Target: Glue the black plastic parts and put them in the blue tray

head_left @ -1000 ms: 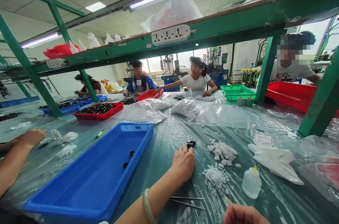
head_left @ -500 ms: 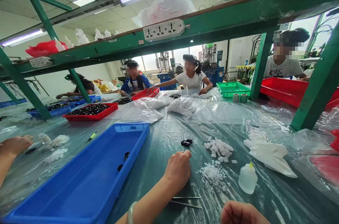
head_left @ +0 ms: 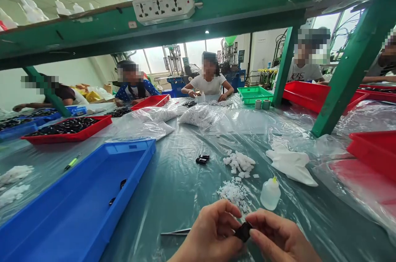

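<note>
Between both hands, low in the head view, is a small black plastic part [head_left: 243, 232]. My left hand [head_left: 213, 231] pinches it from the left, and my right hand [head_left: 275, 233] has thumb and forefinger on its right side. Metal tweezers [head_left: 175, 232] lie on the table left of my left hand, partly hidden by it. Just beyond the hands is a pile of tiny white pieces [head_left: 234, 192], with a heap of larger white pieces [head_left: 239, 163] behind. A clear squeeze bottle [head_left: 270, 193] with a yellow tip stands to the right. Two more black parts [head_left: 202, 159] lie farther off.
A blue tray [head_left: 77, 196] on the left holds two black parts. A crumpled white cloth [head_left: 292, 165] and a red tray [head_left: 375, 152] are at right. Green shelf posts [head_left: 346, 64] rise from the plastic-covered table. Several people sit across it, near a red tray [head_left: 66, 130] of black parts.
My left hand has come back from near the black parts toward my right hand. Both now hold one black part together. The view has turned right and tilted down.
</note>
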### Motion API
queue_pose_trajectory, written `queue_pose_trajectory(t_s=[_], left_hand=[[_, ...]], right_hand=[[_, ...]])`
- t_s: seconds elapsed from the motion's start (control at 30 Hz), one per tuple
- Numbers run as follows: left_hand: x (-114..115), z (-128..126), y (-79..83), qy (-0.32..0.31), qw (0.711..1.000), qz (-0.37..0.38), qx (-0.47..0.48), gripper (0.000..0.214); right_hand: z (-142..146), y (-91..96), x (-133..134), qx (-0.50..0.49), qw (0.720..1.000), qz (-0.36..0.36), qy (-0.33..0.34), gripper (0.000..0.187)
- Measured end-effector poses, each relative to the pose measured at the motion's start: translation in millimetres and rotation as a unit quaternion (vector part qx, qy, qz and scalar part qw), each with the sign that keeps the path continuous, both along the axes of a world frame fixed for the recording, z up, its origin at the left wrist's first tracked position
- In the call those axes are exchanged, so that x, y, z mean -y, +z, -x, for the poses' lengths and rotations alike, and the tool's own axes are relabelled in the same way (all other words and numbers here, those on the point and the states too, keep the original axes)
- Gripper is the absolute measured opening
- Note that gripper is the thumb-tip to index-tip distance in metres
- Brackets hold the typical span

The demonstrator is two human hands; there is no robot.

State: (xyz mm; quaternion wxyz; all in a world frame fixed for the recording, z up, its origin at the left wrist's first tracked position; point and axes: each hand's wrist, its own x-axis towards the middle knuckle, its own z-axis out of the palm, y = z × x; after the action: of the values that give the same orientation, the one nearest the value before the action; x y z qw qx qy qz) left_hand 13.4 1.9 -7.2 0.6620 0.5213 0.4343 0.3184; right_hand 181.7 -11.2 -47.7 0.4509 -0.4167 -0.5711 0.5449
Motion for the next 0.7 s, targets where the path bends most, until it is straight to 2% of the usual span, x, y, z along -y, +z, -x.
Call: queue_pose_trajectory(t_s=[0.07, 0.17, 0.37, 0.47, 0.5, 0.57, 0.63, 0.7], left_hand=[[-0.1, -1.1, -2.5, -0.011, 1.0, 0.015, 0.001, 0.033], [1.0, -3.0, -5.7, -0.027, 0.999, 0.031, 0.007, 0.036], [4.9, -4.0, -3.3, -0.039, 0.997, 0.05, 0.043, 0.033], [5.2, -2.9, -1.6, -0.018, 0.996, 0.041, 0.074, 0.034], [5.0, -2.5, -1.3, -0.003, 0.996, 0.036, 0.082, 0.034], [4.2, -2.2, -0.9, 0.026, 0.994, 0.034, 0.096, 0.034], [3.3, -2.5, 0.2, 0.051, 0.992, 0.04, 0.107, 0.035], [2.6, -3.0, 2.0, 0.07, 0.99, 0.049, 0.111, 0.036]], right_hand=[[-3.7, 3.5, -1.6, 0.024, 0.999, -0.001, 0.04, 0.036], [-8.5, 8.8, -2.5, 0.046, 0.996, 0.038, 0.067, 0.036], [-10.5, 14.2, -4.3, 0.0, 0.991, 0.103, 0.085, 0.036], [-10.9, 16.1, -5.4, 0.008, 0.991, 0.115, 0.074, 0.037], [-11.3, 16.7, -5.4, 0.047, 0.992, 0.094, 0.066, 0.035], [-12.3, 16.7, -5.1, 0.171, 0.983, -0.001, 0.068, 0.029], [-13.1, 14.1, -4.2, 0.29, 0.945, -0.114, 0.096, 0.027], [-13.6, 10.0, -2.8, 0.355, 0.908, -0.185, 0.124, 0.025]])
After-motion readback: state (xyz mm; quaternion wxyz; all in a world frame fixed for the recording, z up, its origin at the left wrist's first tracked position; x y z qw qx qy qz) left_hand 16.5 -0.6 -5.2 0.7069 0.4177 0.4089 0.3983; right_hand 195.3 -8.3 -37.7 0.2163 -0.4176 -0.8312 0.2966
